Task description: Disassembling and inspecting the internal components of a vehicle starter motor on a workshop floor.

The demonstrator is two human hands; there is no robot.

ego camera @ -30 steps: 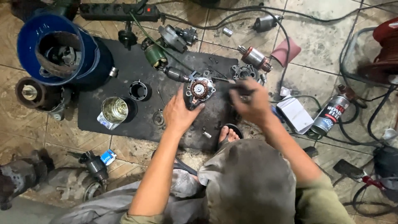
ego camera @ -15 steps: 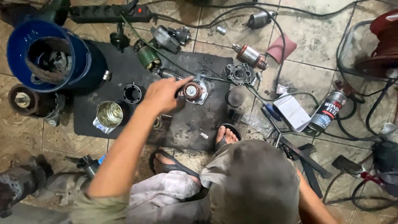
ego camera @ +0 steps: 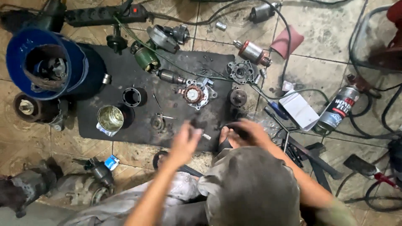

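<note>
On a matte black rubber mat (ego camera: 125, 129) laid over worn stone tiles, the motion-blurred left hand (ego camera: 184, 144) hovers with loosely spread fingers over the mat's near edge, while the right hand (ego camera: 247, 133) at the near right corner seems curled around something dark, though the blur hides what. Toward the mat's far right sits one round motor housing (ego camera: 193, 94) with copper windings and a pale hub. Near the left edge stand one open, shiny tin can (ego camera: 110, 119) and one black ring (ego camera: 132, 96).
</note>
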